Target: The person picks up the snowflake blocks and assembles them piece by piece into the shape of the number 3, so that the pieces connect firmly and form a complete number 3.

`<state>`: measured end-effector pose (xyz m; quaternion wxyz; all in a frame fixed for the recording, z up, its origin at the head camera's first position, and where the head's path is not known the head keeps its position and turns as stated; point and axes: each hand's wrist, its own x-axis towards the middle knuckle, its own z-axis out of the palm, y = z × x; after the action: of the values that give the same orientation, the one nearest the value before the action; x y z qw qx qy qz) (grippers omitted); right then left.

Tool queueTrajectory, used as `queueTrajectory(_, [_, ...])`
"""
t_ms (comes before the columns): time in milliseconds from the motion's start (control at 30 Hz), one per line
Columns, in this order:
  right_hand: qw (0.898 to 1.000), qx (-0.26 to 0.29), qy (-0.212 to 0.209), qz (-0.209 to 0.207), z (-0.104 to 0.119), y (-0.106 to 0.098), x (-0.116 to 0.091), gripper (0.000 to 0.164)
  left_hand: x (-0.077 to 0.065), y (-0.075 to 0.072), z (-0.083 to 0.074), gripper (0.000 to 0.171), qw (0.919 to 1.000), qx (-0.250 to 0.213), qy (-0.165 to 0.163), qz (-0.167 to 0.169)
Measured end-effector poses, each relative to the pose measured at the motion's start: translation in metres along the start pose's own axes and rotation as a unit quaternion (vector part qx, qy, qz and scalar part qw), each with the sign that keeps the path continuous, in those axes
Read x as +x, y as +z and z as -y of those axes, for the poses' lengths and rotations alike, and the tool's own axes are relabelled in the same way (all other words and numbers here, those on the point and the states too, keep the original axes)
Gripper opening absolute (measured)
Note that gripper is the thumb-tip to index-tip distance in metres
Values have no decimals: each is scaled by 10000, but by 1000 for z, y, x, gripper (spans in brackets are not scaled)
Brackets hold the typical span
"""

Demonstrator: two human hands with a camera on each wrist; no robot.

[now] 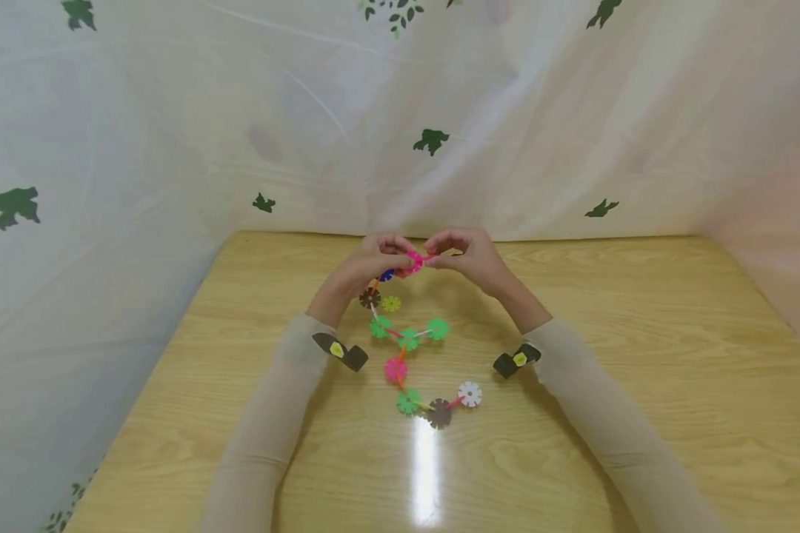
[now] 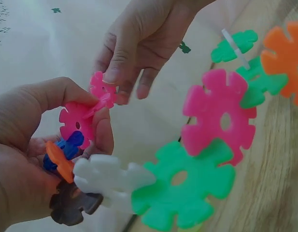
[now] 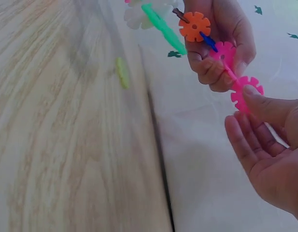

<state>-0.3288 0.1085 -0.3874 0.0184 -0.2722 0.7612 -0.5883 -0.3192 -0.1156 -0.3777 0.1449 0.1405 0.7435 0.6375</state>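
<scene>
A chain of slotted plastic flower discs runs from my hands toward the near side of the table. In the head view my left hand [image 1: 358, 268] pinches the chain near its far end, at a pink disc [image 2: 71, 121]. Just past it a blue disc [image 2: 75, 140], an orange disc [image 2: 61, 162], a brown disc [image 2: 74, 205] and a white disc [image 2: 107, 176] follow on. My right hand [image 1: 475, 259] faces the left and pinches the outermost pink disc [image 3: 239, 100] between thumb and fingertips. Both hands are raised near the table's back edge.
A loose yellow disc [image 1: 391, 304] lies on the wooden table [image 1: 640, 355] beside the chain. Lower down, the chain has several green discs [image 1: 409, 401] and ends in a white disc [image 1: 470, 394]. A pale curtain [image 1: 507, 148] with green leaf shapes hangs behind the table.
</scene>
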Motion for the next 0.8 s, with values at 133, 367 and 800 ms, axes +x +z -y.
queueTrajectory(133, [9979,-49,575,308,-4,-2,4,28,-1,-5,0,10,9999,136,39,69])
queueTrajectory(367, [9771,-674,782,1862,-22,4,18,27,-3,-18,0,8,9996,276,-19,95])
queueTrajectory(800, [9336,-1756,-22,3125,-31,35,36,36,-6,-24,-4,8,9996,227,-90,169])
